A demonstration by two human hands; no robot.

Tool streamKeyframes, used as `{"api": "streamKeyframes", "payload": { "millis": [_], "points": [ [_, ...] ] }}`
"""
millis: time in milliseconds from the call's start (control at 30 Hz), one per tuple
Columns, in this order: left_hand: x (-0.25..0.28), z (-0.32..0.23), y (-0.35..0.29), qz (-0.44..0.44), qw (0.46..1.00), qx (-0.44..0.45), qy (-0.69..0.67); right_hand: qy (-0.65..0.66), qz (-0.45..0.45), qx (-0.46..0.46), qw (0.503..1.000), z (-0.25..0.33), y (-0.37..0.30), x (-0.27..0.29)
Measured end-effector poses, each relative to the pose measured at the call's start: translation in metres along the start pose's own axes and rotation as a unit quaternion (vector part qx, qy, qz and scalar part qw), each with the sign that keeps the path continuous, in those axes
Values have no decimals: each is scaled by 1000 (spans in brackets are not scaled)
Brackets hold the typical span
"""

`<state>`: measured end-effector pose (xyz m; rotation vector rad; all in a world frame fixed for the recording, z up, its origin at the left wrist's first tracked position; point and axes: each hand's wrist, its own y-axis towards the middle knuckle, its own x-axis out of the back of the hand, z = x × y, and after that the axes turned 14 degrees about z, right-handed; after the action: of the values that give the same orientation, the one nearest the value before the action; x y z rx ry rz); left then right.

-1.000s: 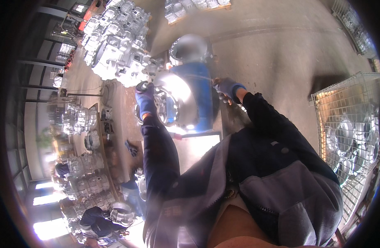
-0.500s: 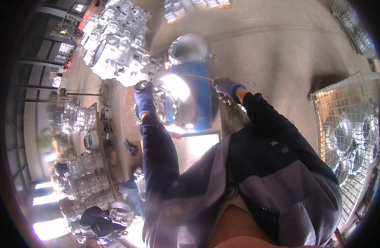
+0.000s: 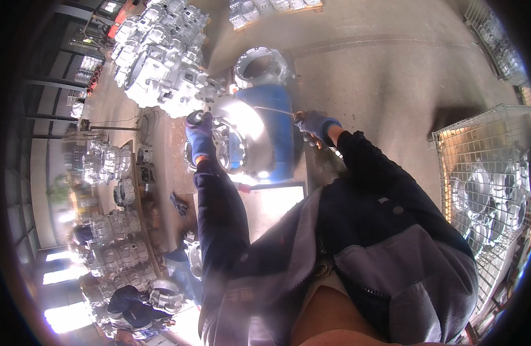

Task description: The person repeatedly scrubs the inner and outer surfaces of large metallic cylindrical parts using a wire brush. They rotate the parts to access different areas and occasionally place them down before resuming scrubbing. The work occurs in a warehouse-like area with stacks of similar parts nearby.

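My left hand [image 3: 201,135], in a purple-blue glove, is closed around a dark, round-ended thing [image 3: 194,119] that I cannot make out. It rests at the left edge of a bright silver ring-shaped casting [image 3: 258,141], which has a holed flange on its left side. My gloved right hand [image 3: 316,125] is closed on a tool with a long thin rod [image 3: 274,109]. The rod reaches left across the top of a blue barrel [image 3: 281,135] toward the casting. Glare washes out part of the casting, and the tool's body is mostly hidden by the glove.
Another ring-shaped casting [image 3: 265,68] lies beyond the barrel. Silver castings [image 3: 161,63] are piled at the far left. A wire mesh cage [image 3: 450,173] with metal parts stands at the right. A dark glove [image 3: 179,205] lies at the left, and another person [image 3: 132,308] bends over at the lower left.
Both hands keep nearly the same place and grip. The casting beyond the barrel was smeared before and now shows sharply.
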<state>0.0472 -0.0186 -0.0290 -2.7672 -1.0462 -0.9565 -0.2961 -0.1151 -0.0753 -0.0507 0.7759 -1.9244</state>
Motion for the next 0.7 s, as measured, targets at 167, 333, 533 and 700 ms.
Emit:
{"api": "streamKeyframes", "payload": {
  "millis": [167,333,533,700],
  "points": [
    [-2,-2,-3,-12,999,5,-33,-6,-1,-16,1000,1,0,1],
    [-1,-12,-9,-2,998,11,-69,-19,51,-10,998,-13,12,16],
    [-1,-14,-8,-11,999,14,-30,-277,33,83,957,-44,-18,19],
    [5,-5,1,30,996,2,83,-334,6,-50,941,-43,-63,4]
  ]
}}
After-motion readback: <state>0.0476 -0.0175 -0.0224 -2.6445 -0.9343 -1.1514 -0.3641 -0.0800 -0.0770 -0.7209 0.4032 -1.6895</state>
